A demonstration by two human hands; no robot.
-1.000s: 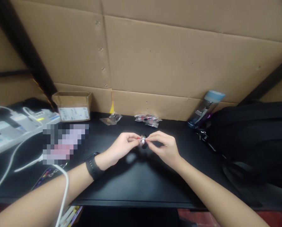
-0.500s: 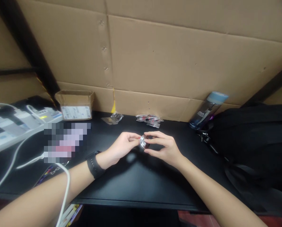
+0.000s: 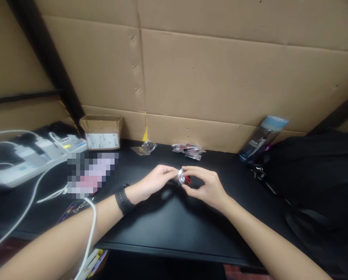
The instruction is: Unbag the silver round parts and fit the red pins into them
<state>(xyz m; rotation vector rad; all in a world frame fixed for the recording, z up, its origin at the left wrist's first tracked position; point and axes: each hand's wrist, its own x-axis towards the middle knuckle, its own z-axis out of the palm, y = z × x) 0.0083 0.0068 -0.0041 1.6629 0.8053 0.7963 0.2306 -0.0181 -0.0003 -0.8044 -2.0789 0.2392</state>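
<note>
A small round silvery metal piece is held above the black table between my two hands. My left hand pinches it from the left with the fingertips. My right hand grips its right side, thumb below and fingers above. A thin red string or wire shows beside the metal piece, between the thumb and fingers of my right hand. Behind the hands, several small clear packets with red bits lie near the cardboard wall. A crumpled clear wrapper lies left of them.
At the left are an open cardboard box, a white power strip with cables, and a pixelated item. One white cable crosses my left forearm. A blue-lidded bottle and a black bag stand at the right.
The metal piece has turned, and the red string or wire now shows beside it. The whole view has shifted slightly, with things appearing further right.
</note>
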